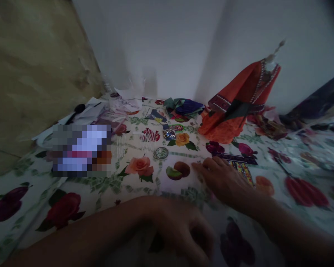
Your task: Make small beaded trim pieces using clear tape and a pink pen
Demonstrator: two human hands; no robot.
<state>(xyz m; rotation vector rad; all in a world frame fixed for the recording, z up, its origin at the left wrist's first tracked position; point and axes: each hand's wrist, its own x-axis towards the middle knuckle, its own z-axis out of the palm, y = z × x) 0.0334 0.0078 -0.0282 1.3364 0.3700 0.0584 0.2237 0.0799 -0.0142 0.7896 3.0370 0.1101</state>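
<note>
My left hand (183, 228) hangs low at the bottom middle, its fingers curled downward and the thumb apart from them. A dark gap shows between thumb and fingers, and nothing is visible in it; the fingertips are blurred near the frame edge. Farther forward, my right hand (219, 176) rests low over the flowered tablecloth (161, 185), fingers bent with one stretching left beside a printed kiwi. No object shows in it. Close behind that hand lie a dark trim strip (239, 158) with pale dots and a multicoloured beaded strip (243, 172).
An orange garment (236, 96) with dark trim hangs on a small stand at back right. Ahead are a round clear-looking disc (161, 153), a sparkly patch (169, 134), bead strings (121, 146) and folded fabric (185, 106). A pixelated phone-like screen (83, 148) lies left; clear plastic (308, 148) right.
</note>
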